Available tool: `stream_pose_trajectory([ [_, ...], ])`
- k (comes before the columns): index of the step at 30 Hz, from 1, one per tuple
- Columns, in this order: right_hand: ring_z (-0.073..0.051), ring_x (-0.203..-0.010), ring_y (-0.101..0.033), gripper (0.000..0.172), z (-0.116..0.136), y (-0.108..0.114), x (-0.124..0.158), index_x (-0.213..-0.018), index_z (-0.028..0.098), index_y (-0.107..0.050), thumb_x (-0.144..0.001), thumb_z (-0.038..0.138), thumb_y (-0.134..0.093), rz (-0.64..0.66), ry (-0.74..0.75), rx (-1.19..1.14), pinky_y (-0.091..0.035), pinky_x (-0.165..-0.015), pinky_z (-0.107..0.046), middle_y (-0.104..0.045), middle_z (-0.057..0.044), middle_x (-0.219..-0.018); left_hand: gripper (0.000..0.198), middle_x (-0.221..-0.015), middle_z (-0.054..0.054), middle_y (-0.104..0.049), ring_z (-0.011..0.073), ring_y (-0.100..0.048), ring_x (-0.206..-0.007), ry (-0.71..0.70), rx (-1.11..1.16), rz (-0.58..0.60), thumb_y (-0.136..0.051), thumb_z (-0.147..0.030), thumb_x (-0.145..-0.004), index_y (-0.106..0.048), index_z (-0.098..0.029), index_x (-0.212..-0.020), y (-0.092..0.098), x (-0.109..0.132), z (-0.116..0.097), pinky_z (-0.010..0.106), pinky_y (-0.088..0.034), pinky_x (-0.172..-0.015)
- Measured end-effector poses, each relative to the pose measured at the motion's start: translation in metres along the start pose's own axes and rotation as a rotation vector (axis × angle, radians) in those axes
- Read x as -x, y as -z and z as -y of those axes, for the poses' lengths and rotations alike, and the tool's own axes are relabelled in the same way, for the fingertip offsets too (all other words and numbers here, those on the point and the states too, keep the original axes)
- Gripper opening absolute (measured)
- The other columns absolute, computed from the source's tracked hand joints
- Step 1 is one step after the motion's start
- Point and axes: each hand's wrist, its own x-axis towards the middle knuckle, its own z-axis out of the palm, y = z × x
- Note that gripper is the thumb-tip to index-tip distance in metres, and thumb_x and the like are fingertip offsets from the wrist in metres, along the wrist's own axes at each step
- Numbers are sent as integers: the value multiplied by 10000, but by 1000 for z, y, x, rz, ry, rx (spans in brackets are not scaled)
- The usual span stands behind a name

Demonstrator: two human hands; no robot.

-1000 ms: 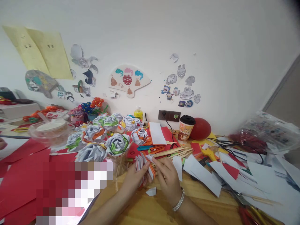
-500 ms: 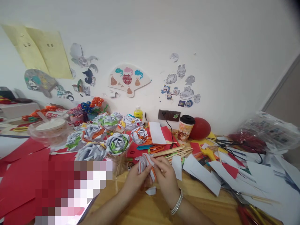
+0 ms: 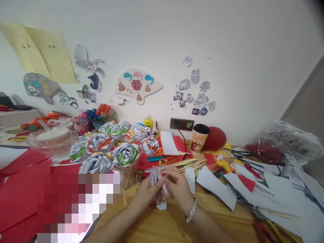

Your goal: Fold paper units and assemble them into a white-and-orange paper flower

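Left hand [image 3: 148, 190] closed round a folded paper bundle [image 3: 155, 178], white with orange edges, thumb pressed across its folds. Right hand [image 3: 180, 187] pinches at the bundle's right edge; exact fingertip contact hard to make out. Bundle is between both hands, above the bare front part of the wooden table [image 3: 157, 231].

Risks: if the left thumb eases off, the layers could fan apart and slip out of line. A hard pull from the right fingers could crease or tear an edge — thin paper, likely little give. A loose paper piece [image 3: 162, 205] sits just below the hands and could get brushed away. Wooden sticks [image 3: 193, 164] lie close beyond the right hand — a forward knock might scatter them. Paper flowers [image 3: 126, 154] stand near on the left, crushable if an elbow or forearm swings wide.
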Motion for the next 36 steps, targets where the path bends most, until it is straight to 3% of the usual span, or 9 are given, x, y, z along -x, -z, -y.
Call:
stream_pose_trajectory([
  [3, -175, -804, -600, 187, -1, 4, -7, -910, 204, -670, -762, 224, -558, -7, 30, 45, -499, -685, -288, -626, -65, -915, 403, -414, -5, -579, 96, -451, -313, 17, 3, -31, -573, -561, -668, -513, -166, -612, 5, 0, -9, 199, -340, -359],
  [7, -179, -876, -590, 228, -8, 11, -31, -968, 190, -640, -836, 206, -455, 19, 112, 287, -475, -731, -294, -651, -68, -947, 418, -350, -17, -520, 105, -434, -293, 2, -140, -234, -527, -556, -685, -535, -163, -544, 17, -5, -20, 202, -316, -334],
  [12, -200, -868, -557, 189, -24, -4, -58, -897, 179, -665, -750, 108, -569, 385, 316, 970, -443, -743, -295, -681, -61, -882, 380, -306, -23, -487, 117, -434, -290, 10, -230, -289, -554, -524, -643, -511, -179, -488, 17, -9, -20, 208, -312, -340],
  [15, -213, -794, -560, 113, -29, -17, -63, -690, 162, -668, -744, 103, -587, 449, 341, 1054, -444, -674, -295, -669, -71, -707, 379, -317, -19, -498, 123, -439, -298, 4, -226, -286, -533, -532, -648, -512, -180, -510, 15, -8, -17, 213, -324, -350],
  [17, -216, -785, -561, 133, -29, -19, -62, -675, 147, -658, -757, 87, -572, 415, 326, 1053, -446, -663, -300, -663, -88, -714, 387, -326, -17, -502, 125, -431, -294, -4, -209, -268, -506, -546, -664, -521, -178, -546, 15, -8, -16, 216, -320, -345],
  [21, -211, -837, -568, 162, -18, -8, -51, -853, 118, -648, -809, 75, -498, 268, 286, 1010, -456, -712, -309, -653, -112, -849, 401, -343, -18, -506, 116, -404, -281, -11, -209, -216, -482, -559, -687, -527, -173, -587, 16, -8, -14, 216, -294, -334],
  [24, -157, -763, -598, 177, -1, 4, -34, -893, 144, -641, -814, 92, -492, 73, 183, 629, -477, -669, -247, -655, -66, -846, 389, -385, -12, -541, 117, -436, -318, -43, -165, -186, -495, -553, -696, -521, -172, -626, 13, -6, -13, 210, -305, -356],
  [28, -159, -753, -612, 180, 19, 12, -9, -853, 191, -670, -770, 103, -536, 65, 146, 349, -487, -653, -247, -668, -39, -812, 387, -390, -29, -548, 120, -455, -341, -60, -92, -147, -560, -560, -658, -493, -179, -648, 6, -1, -15, 213, -328, -370],
  [36, -153, -721, -588, 196, 23, 9, 3, -847, 188, -678, -779, 87, -525, 73, 217, 339, -473, -632, -246, -636, -45, -771, 425, -419, -27, -570, 119, -485, -372, -77, -14, -88, -616, -576, -612, -495, -170, -646, 4, 2, -16, 219, -363, -389],
])
